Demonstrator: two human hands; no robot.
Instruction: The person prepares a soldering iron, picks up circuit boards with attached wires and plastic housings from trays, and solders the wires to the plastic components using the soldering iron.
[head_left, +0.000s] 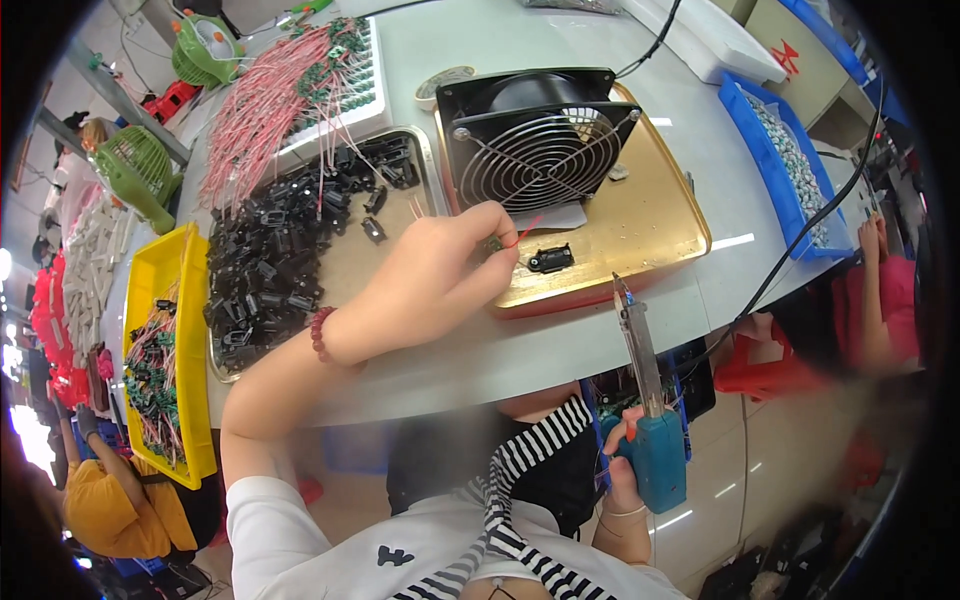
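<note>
My left hand [445, 265], with a beaded bracelet at its wrist, is closed in a pinch over the near left edge of a gold-coloured tray [665, 225]. Between its fingertips is a small green circuit board [494, 244], mostly hidden by the fingers; thin red wire shows beside them. Just right of those fingertips, a small black plastic housing [550, 259] lies on the tray. My right hand [624, 465] grips a soldering gun [660, 460] by its teal handle, below the table's front edge. The gun's tip points up toward the tray's near edge, apart from the housing.
A black fan [540, 150] with a wire guard stands on the gold tray. Left are a tray of black housings [270, 270], red-wired boards [290, 85] on white foam and a yellow bin [190, 350]. A blue bin [790, 165] and black cable [800, 235] are right. Other people sit nearby.
</note>
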